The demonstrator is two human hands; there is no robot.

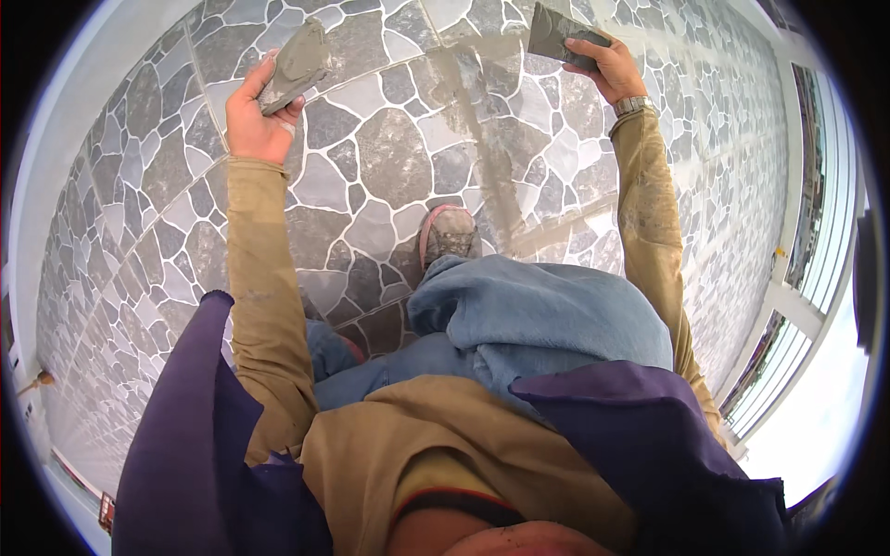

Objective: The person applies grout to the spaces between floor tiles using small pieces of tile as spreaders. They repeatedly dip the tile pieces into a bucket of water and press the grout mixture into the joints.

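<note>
My left hand (258,120) is closed round a flat, roughly rectangular piece smeared with wet grey mortar (298,67); under the coating I cannot make out its exact kind. Gripped in my right hand (614,70) is a dark grey, flat rectangular spreader (554,35), with grey paste on its face. My thumb lies on top of it. Both pieces are held above the floor of stone-patterned tiles (394,153), well apart from each other. A band of wet grey grout (491,153) runs along the tile joint between my hands.
My shoe (449,233) stands on the tiles beside the grout band, below my bent, jeans-clad knee (556,310). A second smeared joint (565,227) branches right. A white-framed railing or window (797,306) borders the right side; a pale wall edge (69,102) curves along the left.
</note>
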